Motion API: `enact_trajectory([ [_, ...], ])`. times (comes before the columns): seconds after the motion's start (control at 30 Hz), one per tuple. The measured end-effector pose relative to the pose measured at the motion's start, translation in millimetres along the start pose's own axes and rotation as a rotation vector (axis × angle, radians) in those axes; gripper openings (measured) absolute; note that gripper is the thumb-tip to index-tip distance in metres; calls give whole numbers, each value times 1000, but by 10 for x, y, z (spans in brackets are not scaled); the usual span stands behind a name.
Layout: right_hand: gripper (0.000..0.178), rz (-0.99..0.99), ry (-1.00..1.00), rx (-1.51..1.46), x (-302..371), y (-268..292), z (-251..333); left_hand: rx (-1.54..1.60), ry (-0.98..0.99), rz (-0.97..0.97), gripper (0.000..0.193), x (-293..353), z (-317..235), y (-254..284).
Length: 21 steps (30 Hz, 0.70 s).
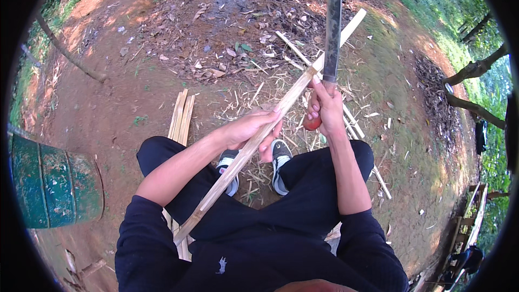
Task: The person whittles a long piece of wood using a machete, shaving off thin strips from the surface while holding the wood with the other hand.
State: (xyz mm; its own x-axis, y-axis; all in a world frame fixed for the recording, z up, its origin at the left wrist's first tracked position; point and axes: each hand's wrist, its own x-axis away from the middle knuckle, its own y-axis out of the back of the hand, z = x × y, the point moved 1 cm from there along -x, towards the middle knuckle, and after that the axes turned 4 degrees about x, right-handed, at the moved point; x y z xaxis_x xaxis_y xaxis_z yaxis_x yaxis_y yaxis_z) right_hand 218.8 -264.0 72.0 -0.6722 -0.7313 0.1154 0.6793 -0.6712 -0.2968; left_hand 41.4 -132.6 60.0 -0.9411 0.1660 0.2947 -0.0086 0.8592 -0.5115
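Observation:
A long, pale split bamboo strip (232, 168) runs slantwise across my lap, from beside my left hip up and away to the right. My left hand (253, 130) is closed around its middle. In my right hand (328, 109) is a machete (333, 32), gripped by its reddish-brown handle, the dark blade pointing up and away from me. The thumb of that hand lies against the strip close to a joint in the bamboo. The blade crosses in front of the strip's far part; whether they touch I cannot tell.
Bamboo strips (181, 116) lie beyond my left knee, and others (381, 181) beside my right leg. Shavings and dry leaves (216, 70) litter the dirt. A green metal drum (57, 184) lies at the left. Branches (476, 70) stand at the right.

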Motion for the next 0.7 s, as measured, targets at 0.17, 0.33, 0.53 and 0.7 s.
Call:
enact_trajectory([
  [0.17,35,-115,180,632,-54,233,-23,143,-102,45,45,150,31,208],
  [0.33,25,-58,352,1101,62,179,-56,-54,-111,-189,43,206,170,258],
  [0.53,18,59,554,1303,96,155,-339,-158,-108,-189,45,325,75,308],
  [0.7,20,116,606,1382,94,-30,-409,-382,-52,-309,51,359,84,253],
])
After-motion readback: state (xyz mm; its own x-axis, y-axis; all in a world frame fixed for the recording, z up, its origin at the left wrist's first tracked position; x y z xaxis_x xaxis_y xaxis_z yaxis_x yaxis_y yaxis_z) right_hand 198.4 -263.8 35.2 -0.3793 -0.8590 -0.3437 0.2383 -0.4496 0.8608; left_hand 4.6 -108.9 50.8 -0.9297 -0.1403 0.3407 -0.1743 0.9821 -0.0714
